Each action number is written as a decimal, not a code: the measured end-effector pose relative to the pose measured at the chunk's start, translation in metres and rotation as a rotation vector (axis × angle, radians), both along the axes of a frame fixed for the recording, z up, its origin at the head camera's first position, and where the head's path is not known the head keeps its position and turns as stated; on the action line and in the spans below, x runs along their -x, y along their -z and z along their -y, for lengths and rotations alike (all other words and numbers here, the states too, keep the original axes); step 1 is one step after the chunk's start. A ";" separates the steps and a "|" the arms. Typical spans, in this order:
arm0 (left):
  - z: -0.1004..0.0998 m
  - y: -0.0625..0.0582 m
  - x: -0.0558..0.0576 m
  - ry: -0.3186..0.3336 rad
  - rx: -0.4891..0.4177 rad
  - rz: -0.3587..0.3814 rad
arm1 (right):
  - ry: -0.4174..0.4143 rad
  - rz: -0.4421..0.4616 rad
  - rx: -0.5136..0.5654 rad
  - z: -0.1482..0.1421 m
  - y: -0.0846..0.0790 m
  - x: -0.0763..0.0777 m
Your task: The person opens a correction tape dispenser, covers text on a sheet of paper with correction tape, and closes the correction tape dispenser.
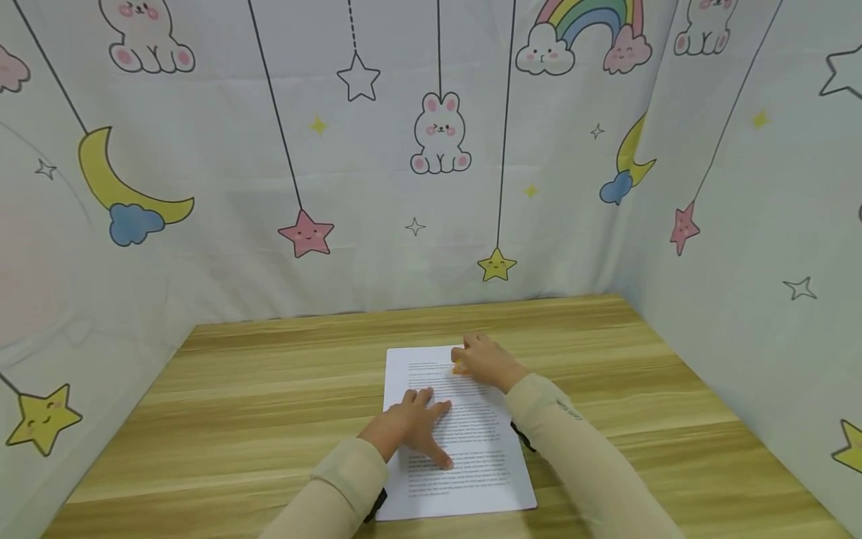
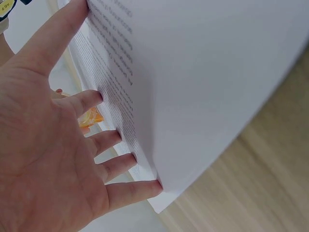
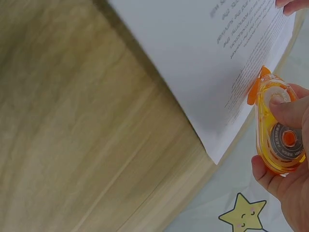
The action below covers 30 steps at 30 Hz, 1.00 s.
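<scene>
A printed sheet of paper [image 1: 465, 479] lies on the wooden table, its lines of text running across it. My left hand [image 1: 417, 423] rests on the sheet's left-middle part with fingers spread; in the left wrist view the straight fingertips [image 2: 153, 187] press on the paper. Near the top of the page, my right hand [image 1: 488, 363] grips an orange correction tape dispenser [image 3: 280, 128]. Its orange tip [image 3: 258, 87] is right at the printed lines in the right wrist view, with the thumb [image 3: 287, 111] lying along the clear casing.
The wood-grain table [image 1: 269, 404] extends around the paper on all sides. A white cloth [image 1: 377, 277] printed with stars, moons and rabbits hangs behind the table and along both sides. Dark bands show at both wrists below the cream sleeves [image 1: 579, 449].
</scene>
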<state>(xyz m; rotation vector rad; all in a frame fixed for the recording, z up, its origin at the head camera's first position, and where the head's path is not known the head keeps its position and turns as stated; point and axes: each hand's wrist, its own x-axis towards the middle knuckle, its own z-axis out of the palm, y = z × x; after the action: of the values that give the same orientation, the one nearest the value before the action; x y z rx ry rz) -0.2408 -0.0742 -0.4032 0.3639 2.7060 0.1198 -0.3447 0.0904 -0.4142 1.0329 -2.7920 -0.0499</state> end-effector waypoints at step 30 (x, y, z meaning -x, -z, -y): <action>0.001 0.001 0.002 -0.007 -0.026 0.026 | -0.060 -0.077 0.008 -0.027 0.004 0.005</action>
<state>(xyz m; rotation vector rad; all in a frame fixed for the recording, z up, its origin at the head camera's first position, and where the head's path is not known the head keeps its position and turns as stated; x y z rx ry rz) -0.2432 -0.0753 -0.4044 0.3575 2.6831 0.1608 -0.3495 0.1170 -0.4186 1.0888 -2.6892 -0.0700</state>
